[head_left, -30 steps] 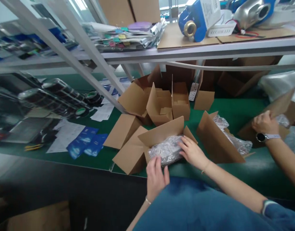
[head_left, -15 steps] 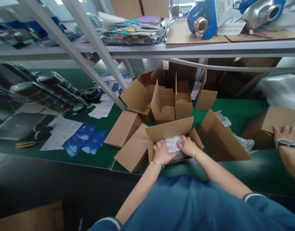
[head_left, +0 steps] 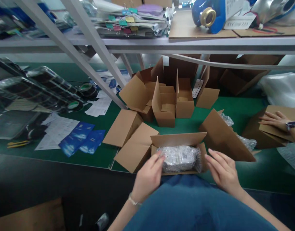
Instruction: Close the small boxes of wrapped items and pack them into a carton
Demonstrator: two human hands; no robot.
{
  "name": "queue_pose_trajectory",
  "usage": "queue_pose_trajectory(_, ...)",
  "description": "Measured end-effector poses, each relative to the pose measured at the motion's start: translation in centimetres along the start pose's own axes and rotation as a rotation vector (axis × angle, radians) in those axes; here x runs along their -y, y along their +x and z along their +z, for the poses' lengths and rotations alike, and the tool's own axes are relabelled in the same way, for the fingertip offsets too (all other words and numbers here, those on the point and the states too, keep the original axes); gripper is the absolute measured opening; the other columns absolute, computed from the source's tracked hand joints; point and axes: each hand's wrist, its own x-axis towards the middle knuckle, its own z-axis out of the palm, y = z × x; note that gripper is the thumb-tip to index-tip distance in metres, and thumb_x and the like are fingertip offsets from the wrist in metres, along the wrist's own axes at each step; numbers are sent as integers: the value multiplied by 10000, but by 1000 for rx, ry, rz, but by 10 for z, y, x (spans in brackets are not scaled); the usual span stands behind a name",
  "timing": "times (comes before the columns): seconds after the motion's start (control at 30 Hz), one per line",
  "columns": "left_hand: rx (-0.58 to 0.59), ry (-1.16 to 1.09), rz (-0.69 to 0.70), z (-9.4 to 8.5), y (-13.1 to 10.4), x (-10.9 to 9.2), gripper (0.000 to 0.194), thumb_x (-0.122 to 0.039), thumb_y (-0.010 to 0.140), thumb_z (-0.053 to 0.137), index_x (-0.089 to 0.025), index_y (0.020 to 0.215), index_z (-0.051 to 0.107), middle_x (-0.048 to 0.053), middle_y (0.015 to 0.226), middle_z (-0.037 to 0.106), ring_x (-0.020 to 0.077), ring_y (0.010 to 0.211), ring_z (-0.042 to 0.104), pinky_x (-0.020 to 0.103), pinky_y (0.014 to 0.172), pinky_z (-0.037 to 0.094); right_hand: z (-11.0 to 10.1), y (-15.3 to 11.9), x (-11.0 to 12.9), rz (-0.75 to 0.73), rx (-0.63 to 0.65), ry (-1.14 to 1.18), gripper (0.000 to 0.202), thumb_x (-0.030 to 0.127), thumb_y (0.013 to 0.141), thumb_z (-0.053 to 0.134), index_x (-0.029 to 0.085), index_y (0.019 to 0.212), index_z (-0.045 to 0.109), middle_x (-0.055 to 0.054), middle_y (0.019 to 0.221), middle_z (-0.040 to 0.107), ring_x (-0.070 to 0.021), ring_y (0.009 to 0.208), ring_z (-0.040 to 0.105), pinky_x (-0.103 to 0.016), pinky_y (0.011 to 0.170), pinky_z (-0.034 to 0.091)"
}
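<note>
An open cardboard box (head_left: pixel 178 139) stands on the green bench close to my body, its far flap raised. Inside lies a bubble-wrapped item (head_left: pixel 180 158); what the wrap encloses is hidden. My left hand (head_left: pixel 148 175) is closed at the box's left side, fingers curled together over the edge and covering the left flap. At the right side, the fingertips of my right hand (head_left: pixel 223 171) are by the right flap (head_left: pixel 202 155). Those fingers are stretched out and slightly apart, holding nothing; whether they touch the flap I cannot tell.
Closed cardboard boxes (head_left: pixel 135 147) sit left of the box; several open boxes (head_left: pixel 164 109) stand behind. A tilted box (head_left: pixel 226 136) with bubble wrap is on the right, near another person's hand (head_left: pixel 276 119) on a carton (head_left: pixel 254 130). Blue booklets (head_left: pixel 76 138) lie left. A shelf (head_left: pixel 142 45) crosses above.
Both hands have come off the bubble-wrapped item to the box's sides. The box has shifted toward my body and slightly right. The other person's hand has moved left over the carton.
</note>
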Motion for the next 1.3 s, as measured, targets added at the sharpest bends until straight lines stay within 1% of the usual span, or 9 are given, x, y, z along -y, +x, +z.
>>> queue_pose_trajectory(0.1,-285,-332,-258,-7,7,32,438,-377,809,490,-192,1204,451,99,1163,493,192,1049,497,345,926,426,17,-3,-36,309,21,517,615,438,829,479,244,1352,221,-79,1375,269,-207,1244,307,-406,1024,319)
queue_pose_trajectory(0.23,38,-885,-192,35,43,57,798,-538,713,561,-132,1331,258,157,1359,295,261,1242,324,383,1019,350,58,31,-44,422,389,972,944,488,670,662,203,1346,68,-136,1352,289,-208,1214,357,-367,1008,340)
queue_pose_trajectory(0.3,54,-900,-161,54,55,55,963,-509,622,671,-150,1360,168,155,1349,311,270,1229,337,399,1032,331,70,48,-36,457,352,926,930,411,584,752,184,1270,166,-129,1237,426,-203,1100,465,-339,951,400)
queue_pose_trajectory(0.53,121,-733,-148,55,54,54,694,-385,692,642,-102,1244,330,138,1148,511,202,1029,521,364,924,435,71,42,-40,371,263,773,744,404,646,701,169,1212,280,-111,1168,477,-197,1046,497,-333,918,428)
queue_pose_trajectory(0.77,394,-483,167,32,76,66,226,-271,767,499,-149,937,585,87,1156,536,211,1097,476,390,999,337,19,28,-80,-405,403,124,426,151,856,353,251,1267,407,-32,1375,304,-192,1298,207,-448,1073,217)
queue_pose_trajectory(0.9,714,95,426,7,77,51,795,-91,628,567,-346,1332,300,45,1461,101,304,1329,109,599,1031,66,-10,45,-66,-590,691,-230,613,55,778,314,311,1335,320,27,1381,301,-222,1329,54,-546,1058,120)
queue_pose_trajectory(1.03,1055,482,399,-3,77,29,1280,-413,407,759,-260,1389,-48,166,1402,-208,403,1289,-144,715,907,-18,-3,66,-25,-515,822,-289,620,500,759,488,209,1299,392,-135,1422,156,-351,1309,14,-645,982,54)
queue_pose_trajectory(1.17,823,506,320,20,71,10,1280,-665,409,654,-230,1398,-31,231,1408,-158,473,1263,-124,741,848,-49,32,66,-2,-458,802,-402,1156,666,440,664,243,1391,161,-230,1408,-89,-471,1254,-80,-739,815,-80)
queue_pose_trajectory(1.3,509,521,335,40,56,4,1233,-537,415,693,-187,1403,44,265,1419,-2,492,1262,22,693,921,-15,40,64,-3,-476,718,-401,1091,492,476,693,284,1389,132,-227,1409,-81,-466,1255,49,-730,841,-24)
